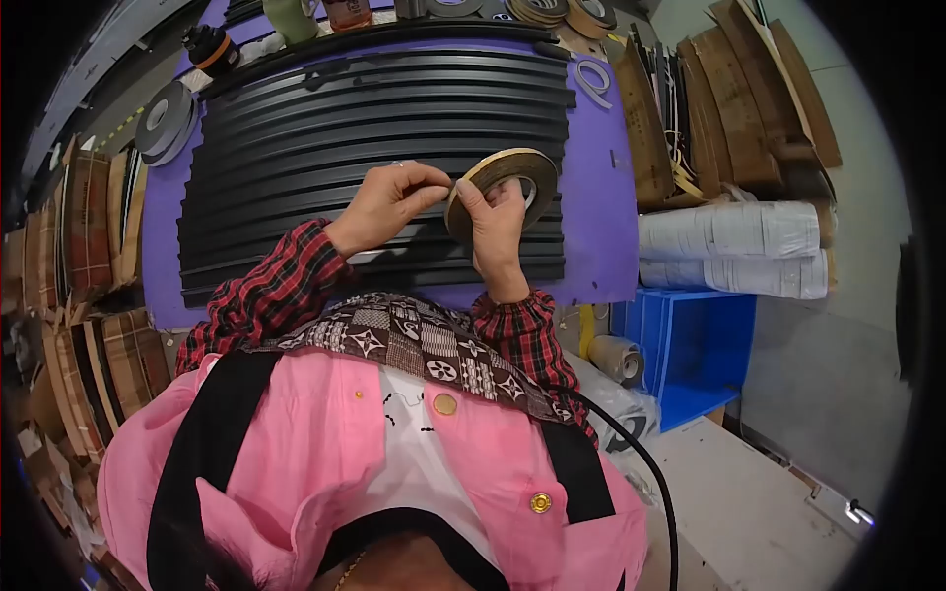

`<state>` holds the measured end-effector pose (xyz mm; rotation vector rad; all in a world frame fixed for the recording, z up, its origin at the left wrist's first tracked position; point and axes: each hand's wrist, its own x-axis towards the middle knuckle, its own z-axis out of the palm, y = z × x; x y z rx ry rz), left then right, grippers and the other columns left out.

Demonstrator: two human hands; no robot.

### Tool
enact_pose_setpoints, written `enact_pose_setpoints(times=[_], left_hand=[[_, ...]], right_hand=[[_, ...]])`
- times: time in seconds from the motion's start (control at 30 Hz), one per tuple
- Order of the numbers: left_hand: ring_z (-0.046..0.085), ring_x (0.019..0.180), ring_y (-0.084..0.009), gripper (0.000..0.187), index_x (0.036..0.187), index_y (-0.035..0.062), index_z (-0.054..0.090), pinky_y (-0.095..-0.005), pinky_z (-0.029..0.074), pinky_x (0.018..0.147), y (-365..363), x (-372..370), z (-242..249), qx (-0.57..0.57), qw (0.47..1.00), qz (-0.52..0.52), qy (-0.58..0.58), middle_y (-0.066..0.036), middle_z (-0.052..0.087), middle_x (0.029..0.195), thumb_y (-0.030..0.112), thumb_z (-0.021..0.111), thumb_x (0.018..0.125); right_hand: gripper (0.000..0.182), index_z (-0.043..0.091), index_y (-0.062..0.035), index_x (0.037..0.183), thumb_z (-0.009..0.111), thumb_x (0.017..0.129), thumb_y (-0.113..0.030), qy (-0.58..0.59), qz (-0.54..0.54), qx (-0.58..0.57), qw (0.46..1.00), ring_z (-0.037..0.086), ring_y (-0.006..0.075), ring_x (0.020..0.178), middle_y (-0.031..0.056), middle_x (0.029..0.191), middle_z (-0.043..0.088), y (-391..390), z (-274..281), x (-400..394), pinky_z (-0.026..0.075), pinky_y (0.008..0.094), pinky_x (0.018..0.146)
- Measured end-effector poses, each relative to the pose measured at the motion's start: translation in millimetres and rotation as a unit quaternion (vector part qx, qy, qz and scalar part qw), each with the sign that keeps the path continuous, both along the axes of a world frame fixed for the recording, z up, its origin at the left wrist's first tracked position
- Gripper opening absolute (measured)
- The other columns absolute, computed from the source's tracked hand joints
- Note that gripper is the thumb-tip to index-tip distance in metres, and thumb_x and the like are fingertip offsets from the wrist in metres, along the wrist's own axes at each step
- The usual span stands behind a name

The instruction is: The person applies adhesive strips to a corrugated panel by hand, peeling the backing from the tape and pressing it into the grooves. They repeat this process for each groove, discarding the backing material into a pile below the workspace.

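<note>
Nearest my head camera: right hand (500, 231) curled around a round tape roll with a dark face and tan rim (505, 165), thumb on its face, fingers through the core. Left hand (384, 207): thumb and index tips nearly meeting at the roll's left edge; I cannot tell whether they grip any tape. Roll is held above long black ribbed strips (374, 128) on a purple tabletop (599, 217). Farther: flat white coil (593, 83), right; black-capped bottle (210, 51), left.

No words or numbers can be read, the dark marks on the white shirt (430, 463) and faint print on the upright cardboard (724, 89) being too unclear
</note>
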<state>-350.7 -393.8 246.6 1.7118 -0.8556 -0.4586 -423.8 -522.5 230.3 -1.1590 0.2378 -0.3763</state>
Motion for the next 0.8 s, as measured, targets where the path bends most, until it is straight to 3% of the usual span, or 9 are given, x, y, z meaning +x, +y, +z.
enact_pose_setpoints(times=[0.1, 0.2, 0.27, 0.33, 0.53, 0.67, 0.73, 0.8], left_hand=[[0.054, 0.068, -0.0095, 0.016, 0.090, -0.0023, 0.056, -0.0199, 0.044, 0.060, 16, -20, -6, -0.062, 0.992, 0.006, 0.107, -0.007, 0.058, 0.076, 0.008, 0.053, 0.078], [0.055, 0.067, -0.0098, 0.015, 0.088, -0.0021, 0.057, -0.0208, 0.045, 0.061, 31, -27, 7, -0.054, 0.994, -0.021, 0.096, -0.007, 0.059, 0.074, 0.005, 0.053, 0.076], [0.056, 0.067, -0.0101, 0.015, 0.088, -0.0014, 0.057, -0.0215, 0.045, 0.061, 40, -33, 14, -0.050, 0.992, -0.054, 0.099, -0.007, 0.060, 0.074, 0.004, 0.053, 0.076], [0.058, 0.067, -0.0139, 0.015, 0.089, 0.0008, 0.058, -0.0233, 0.045, 0.060, 45, -37, 16, -0.010, 0.995, -0.097, 0.015, -0.010, 0.060, 0.074, 0.004, 0.053, 0.074], [0.055, 0.061, -0.0129, 0.015, 0.088, -0.0007, 0.056, -0.0224, 0.044, 0.056, 46, -58, 7, -0.025, 0.979, -0.167, -0.115, -0.010, 0.057, 0.068, 0.000, 0.052, 0.074], [0.055, 0.060, -0.0140, 0.015, 0.087, -0.0010, 0.056, -0.0230, 0.043, 0.055, 39, -71, -3, -0.049, 0.975, -0.196, -0.094, -0.010, 0.057, 0.069, 0.001, 0.052, 0.073], [0.055, 0.059, -0.0144, 0.015, 0.086, -0.0017, 0.056, -0.0237, 0.043, 0.055, 34, -74, -7, -0.023, 0.974, -0.193, -0.118, -0.011, 0.057, 0.070, 0.004, 0.050, 0.073], [0.055, 0.059, -0.0168, 0.016, 0.082, -0.0032, 0.055, -0.0252, 0.045, 0.057, 21, -55, -32, 0.085, 0.988, -0.124, -0.019, -0.009, 0.056, 0.066, 0.008, 0.047, 0.075]], right_hand=[[0.025, 0.042, 0.0002, 0.091, 0.059, 0.074, -0.007, -0.011, -0.026, 0.042, 0.999, 0.051, 0.0093, 0.069, 0.0046, 0.080, 0.052, 27, 1, -12, 0.042, 0.0202, 0.063], [0.027, 0.042, 0.0002, 0.091, 0.060, 0.073, -0.008, -0.013, -0.048, 0.057, 0.997, 0.051, 0.0102, 0.071, 0.0047, 0.081, 0.052, 46, 4, -24, 0.042, 0.0206, 0.064], [0.030, 0.041, 0.0003, 0.091, 0.062, 0.071, -0.006, -0.015, -0.068, 0.008, 0.998, 0.051, 0.0112, 0.072, 0.0051, 0.082, 0.052, 56, 8, -36, 0.043, 0.0212, 0.064], [0.033, 0.041, 0.0005, 0.093, 0.063, 0.069, -0.005, -0.007, -0.089, 0.011, 0.996, 0.051, 0.0114, 0.072, 0.0056, 0.083, 0.052, 63, 8, -49, 0.043, 0.0213, 0.064], [0.043, 0.037, 0.0010, 0.100, 0.065, 0.067, -0.004, 0.013, -0.166, -0.010, 0.986, 0.051, 0.0116, 0.072, 0.0056, 0.083, 0.050, 79, 3, -85, 0.043, 0.0215, 0.065], [0.048, 0.035, 0.0020, 0.105, 0.064, 0.067, -0.002, 0.023, -0.230, -0.017, 0.973, 0.050, 0.0113, 0.069, 0.0041, 0.080, 0.050, 87, 1, -104, 0.043, 0.0220, 0.063], [0.049, 0.034, 0.0019, 0.106, 0.062, 0.066, 0.000, 0.030, -0.226, -0.003, 0.974, 0.050, 0.0111, 0.069, 0.0039, 0.079, 0.050, 94, 3, -115, 0.042, 0.0218, 0.062], [0.055, 0.033, 0.0013, 0.111, 0.060, 0.063, 0.002, 0.015, -0.187, 0.049, 0.981, 0.050, 0.0101, 0.067, 0.0038, 0.075, 0.051, 108, 21, -125, 0.041, 0.0205, 0.060]])
